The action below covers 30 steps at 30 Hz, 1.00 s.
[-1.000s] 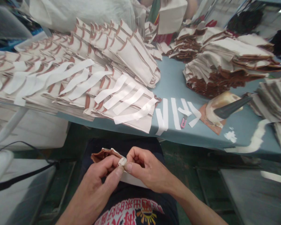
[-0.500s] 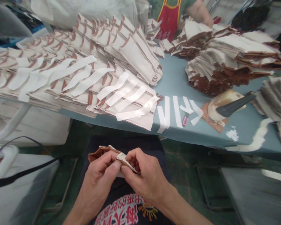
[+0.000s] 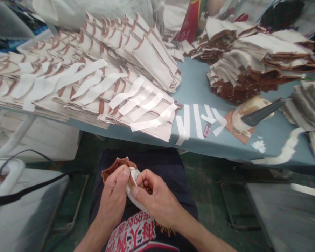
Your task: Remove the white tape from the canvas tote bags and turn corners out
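Over my lap, both hands pinch a piece with a brown suede-like side and an off-white side, resembling the stacked pieces on the table. My left hand grips its edge between thumb and fingers. Close beside it, my right hand is closed on the pale edge, thumb against the brown strip. Much of the piece is hidden behind my fingers. On the table in front lie several loose white strips and a small pink cutter-like tool.
Overlapping off-white pieces with brown edges cover the table's left side. Brown and off-white stacks stand at right. A glue-smeared pot with a dark handle sits near the table's front edge. Opposite, a person's red apron shows.
The piece has been turned so its pale edge runs more upright, and my left hand has shifted slightly up. Across the table, the person in the red apron leans differently.
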{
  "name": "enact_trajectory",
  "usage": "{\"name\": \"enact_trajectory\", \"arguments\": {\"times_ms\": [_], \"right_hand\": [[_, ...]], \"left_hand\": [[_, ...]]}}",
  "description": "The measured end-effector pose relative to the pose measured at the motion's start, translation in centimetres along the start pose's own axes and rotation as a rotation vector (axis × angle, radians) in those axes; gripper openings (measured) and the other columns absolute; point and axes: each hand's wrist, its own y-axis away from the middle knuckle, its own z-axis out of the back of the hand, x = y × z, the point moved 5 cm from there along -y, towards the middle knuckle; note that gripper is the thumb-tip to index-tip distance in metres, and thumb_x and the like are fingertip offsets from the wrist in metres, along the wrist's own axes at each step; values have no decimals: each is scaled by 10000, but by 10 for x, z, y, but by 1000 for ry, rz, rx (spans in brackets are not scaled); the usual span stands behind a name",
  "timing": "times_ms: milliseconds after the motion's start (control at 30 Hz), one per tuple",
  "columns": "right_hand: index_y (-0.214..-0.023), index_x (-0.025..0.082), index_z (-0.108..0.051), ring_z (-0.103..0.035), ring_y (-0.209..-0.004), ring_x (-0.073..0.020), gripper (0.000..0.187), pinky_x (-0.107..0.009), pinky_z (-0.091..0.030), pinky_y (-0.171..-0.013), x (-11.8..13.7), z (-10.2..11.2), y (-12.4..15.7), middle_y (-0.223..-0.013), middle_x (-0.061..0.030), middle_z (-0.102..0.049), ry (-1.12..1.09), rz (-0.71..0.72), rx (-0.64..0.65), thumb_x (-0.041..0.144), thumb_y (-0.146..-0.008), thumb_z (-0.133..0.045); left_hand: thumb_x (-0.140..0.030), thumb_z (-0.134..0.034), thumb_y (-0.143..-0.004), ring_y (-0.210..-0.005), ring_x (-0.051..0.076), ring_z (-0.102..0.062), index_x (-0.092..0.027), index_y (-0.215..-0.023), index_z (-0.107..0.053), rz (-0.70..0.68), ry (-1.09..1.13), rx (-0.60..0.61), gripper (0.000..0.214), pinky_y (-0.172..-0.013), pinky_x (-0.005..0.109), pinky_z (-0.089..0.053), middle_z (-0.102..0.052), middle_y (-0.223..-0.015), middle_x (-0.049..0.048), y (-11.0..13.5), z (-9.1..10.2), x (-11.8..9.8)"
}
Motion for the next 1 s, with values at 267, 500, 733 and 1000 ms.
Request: {"name": "enact_trajectory", "arguments": {"times_ms": [267,500,733,1000], "right_hand": [[-794,216,-558,-501,-639,-127,135,-276,-323,-646,3,11,18,-703,38,-563,465,218,-120,274,-902,-614],[-785,225,-511,-518,-623,-134,117,-285,-319,-644,-14,9,23,-718,23,-585,518,419,-171,226,-880,-579],[-778,236,-497,-480,-647,-142,151,-270,-360,-639,-27,4,29,-679,49,-489,285,184,-85,288,-863,-612],[-783,239,-497,-494,-639,-146,153,-272,-349,-637,-30,9,29,-670,54,-500,411,160,-97,212,-845,-634]], "left_hand": [[-452,-625,-940,-548,139,-444,-208,-681,-630,-134,-149,12,356,-543,259,-403,-520,-597,-45,4,1,-31],[-428,-625,-923,-539,146,-475,-200,-620,-632,-126,-225,-49,379,-514,257,-392,-567,-583,-21,14,13,-21],[-535,-586,-991,-632,195,-602,-173,-775,-752,0,-59,14,453,-577,265,-510,-687,-682,30,21,18,1],[-539,-528,-1031,-701,210,-690,-209,-831,-776,-3,-210,281,459,-639,257,-550,-773,-825,46,20,17,-9]]}}
